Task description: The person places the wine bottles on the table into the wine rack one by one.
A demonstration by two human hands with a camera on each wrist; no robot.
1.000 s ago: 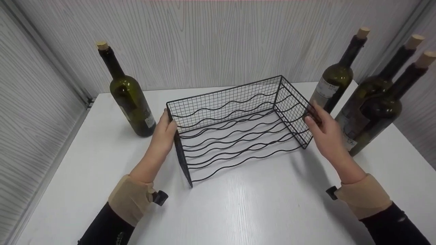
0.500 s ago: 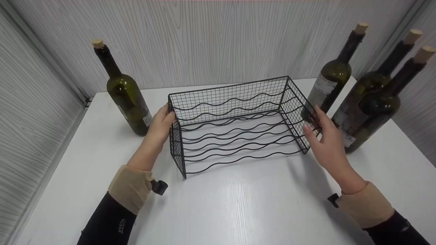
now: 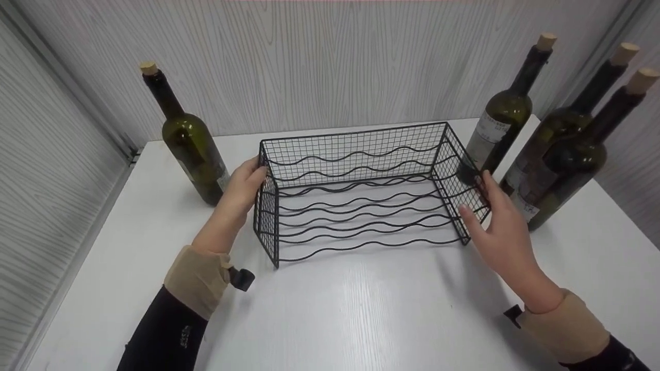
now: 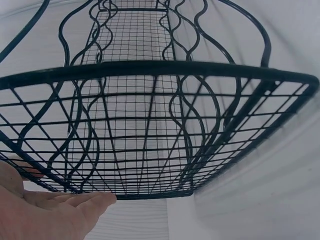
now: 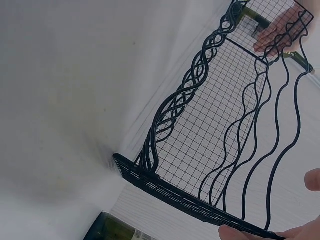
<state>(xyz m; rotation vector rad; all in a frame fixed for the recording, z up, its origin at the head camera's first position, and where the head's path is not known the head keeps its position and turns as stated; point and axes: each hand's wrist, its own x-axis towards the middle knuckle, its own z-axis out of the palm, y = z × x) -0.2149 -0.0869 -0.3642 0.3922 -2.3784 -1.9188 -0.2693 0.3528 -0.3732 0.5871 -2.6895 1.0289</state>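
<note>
A black wire wine rack, with mesh back and ends and wavy rods along its base, stretches between both hands over the white table. My left hand grips its left end panel near the back corner, thumb on the inner side. In the left wrist view, the fingertips lie along that panel's edge bar. At the other end, my right hand straddles the front upper corner, thumb inside and fingers outside the mesh. The right wrist view shows the thumb apart from the panel.
One corked green wine bottle stands close behind the left hand. Three more stand at the right: one bottle beside the rack's right end, the others, including a front bottle, behind the right hand. Wood-grain walls enclose the white table.
The rack has turned: its right end has come nearer the person and its left front corner has shifted back and left. My right hand has moved slightly right and down with it.
</note>
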